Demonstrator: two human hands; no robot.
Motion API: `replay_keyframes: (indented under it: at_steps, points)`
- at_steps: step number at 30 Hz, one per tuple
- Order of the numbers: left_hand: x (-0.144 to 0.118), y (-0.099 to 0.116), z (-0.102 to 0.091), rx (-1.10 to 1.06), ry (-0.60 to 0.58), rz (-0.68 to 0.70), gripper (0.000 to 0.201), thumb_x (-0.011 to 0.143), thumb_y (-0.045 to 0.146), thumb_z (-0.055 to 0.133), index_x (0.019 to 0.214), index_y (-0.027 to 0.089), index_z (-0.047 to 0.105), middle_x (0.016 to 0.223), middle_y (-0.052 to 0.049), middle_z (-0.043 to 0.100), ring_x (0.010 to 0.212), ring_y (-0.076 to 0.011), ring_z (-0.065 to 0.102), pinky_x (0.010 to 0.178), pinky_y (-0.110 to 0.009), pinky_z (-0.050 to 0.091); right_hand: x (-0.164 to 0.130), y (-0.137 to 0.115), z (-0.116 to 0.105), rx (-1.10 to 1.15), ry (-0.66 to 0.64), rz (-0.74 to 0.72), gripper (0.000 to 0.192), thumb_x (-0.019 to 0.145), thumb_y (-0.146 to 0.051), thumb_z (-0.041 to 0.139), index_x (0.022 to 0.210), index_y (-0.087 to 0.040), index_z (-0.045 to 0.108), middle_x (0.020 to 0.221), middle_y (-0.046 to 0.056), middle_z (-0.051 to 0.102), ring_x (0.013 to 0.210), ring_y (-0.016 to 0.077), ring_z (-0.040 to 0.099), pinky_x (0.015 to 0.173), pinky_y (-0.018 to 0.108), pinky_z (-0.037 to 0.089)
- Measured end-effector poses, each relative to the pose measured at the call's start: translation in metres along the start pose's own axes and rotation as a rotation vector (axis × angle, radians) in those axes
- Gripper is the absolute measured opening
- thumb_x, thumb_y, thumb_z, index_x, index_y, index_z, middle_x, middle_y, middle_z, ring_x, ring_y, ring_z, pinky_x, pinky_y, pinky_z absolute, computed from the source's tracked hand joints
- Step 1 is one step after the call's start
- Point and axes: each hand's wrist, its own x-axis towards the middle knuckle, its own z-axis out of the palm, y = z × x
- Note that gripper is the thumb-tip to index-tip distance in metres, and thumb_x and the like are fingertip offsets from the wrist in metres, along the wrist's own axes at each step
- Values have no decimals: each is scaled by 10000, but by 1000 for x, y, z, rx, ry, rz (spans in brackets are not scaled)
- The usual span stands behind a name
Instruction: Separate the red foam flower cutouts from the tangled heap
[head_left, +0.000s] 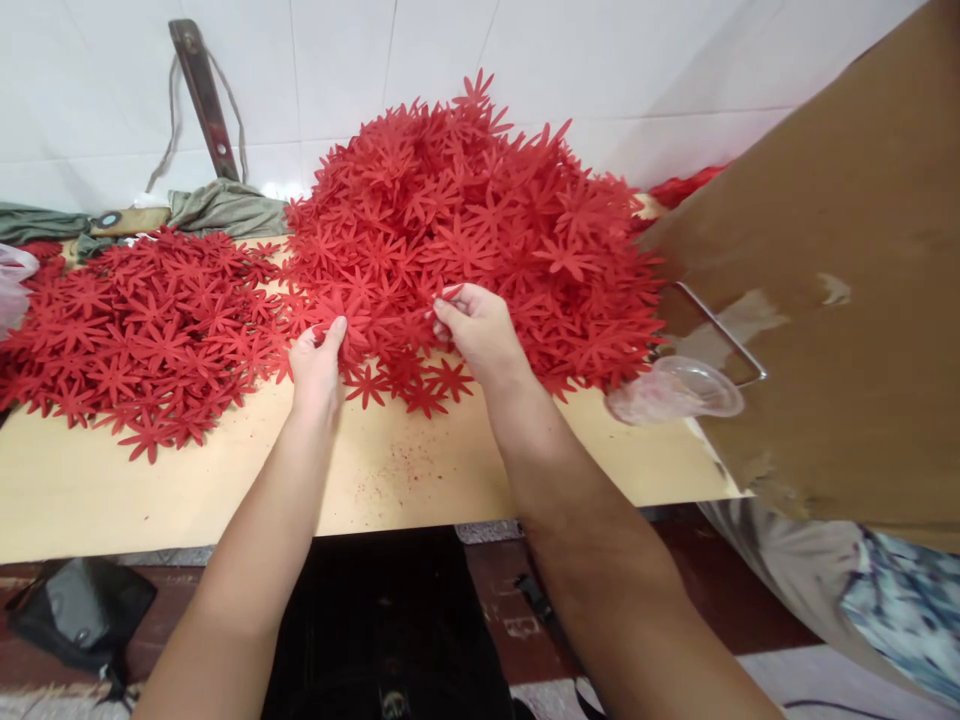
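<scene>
A tall heap of red flower-shaped cutouts (465,220) with narrow petals rises against the wall. My left hand (318,362) is closed at the heap's front left edge, its thumb pressed on a red flower cutout (347,322). At the front of the same heap, my right hand (474,325) pinches a red flower cutout (452,292) between thumb and fingers; only a small part of that piece shows. Between the two hands, several loose cutouts lie on the pale tabletop (390,470). To the left spreads a second, lower pile of the same cutouts (157,340).
A large brown board (825,260) with a metal handle (724,335) stands at the right. Beside it lies a clear plastic container (679,388). Grey-green cloth (225,208) lies along the white tiled wall. A black bag (79,610) is below the table's left edge.
</scene>
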Motion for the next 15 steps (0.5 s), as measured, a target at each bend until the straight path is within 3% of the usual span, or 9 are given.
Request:
replay_keyframes:
  at_steps: [3,6,8,10,12,15]
  points:
    - [4,1,-2,-20,-60,-63,299,537,323,820,668,151,614,610,36,649,578,-82,594,707,-246,468,1,1,-3,-67,-36,-109,308,711,-263,672,992,-207,559,948,49,641,803,145,617,727,306,526]
    - [2,0,0,-17,-170,-135,303,535,329,826,670,148,623,613,25,666,571,-91,607,712,-259,480,-7,-7,4,-139,-134,-223,465,696,-404,686,1109,-216,581,1196,82,590,1099,208,556,930,372,469]
    - [-1,1,1,-41,-213,-165,313,518,329,835,668,148,628,611,21,675,564,-92,611,704,-258,487,-13,-11,12,-155,-227,-226,383,715,-466,647,987,-196,634,1062,71,641,1014,200,582,891,362,474]
    - [-3,1,0,-57,-228,-187,319,509,327,839,679,148,636,616,16,684,560,-93,614,699,-256,490,-17,-12,19,-170,-275,-194,287,720,-463,631,771,-181,622,781,31,632,762,158,582,738,322,485]
    - [-2,2,-1,-54,-214,-192,317,515,327,837,693,148,643,620,12,686,571,-98,621,715,-261,494,-17,-8,21,-191,-232,-169,247,725,-393,629,632,-183,538,600,-16,517,581,111,478,604,283,432]
    - [2,3,-2,-64,-145,-161,309,516,319,835,690,157,638,621,19,680,595,-98,626,734,-254,492,-12,-1,15,-208,-106,-136,182,749,-276,590,623,-186,494,557,-36,435,540,98,420,563,270,392]
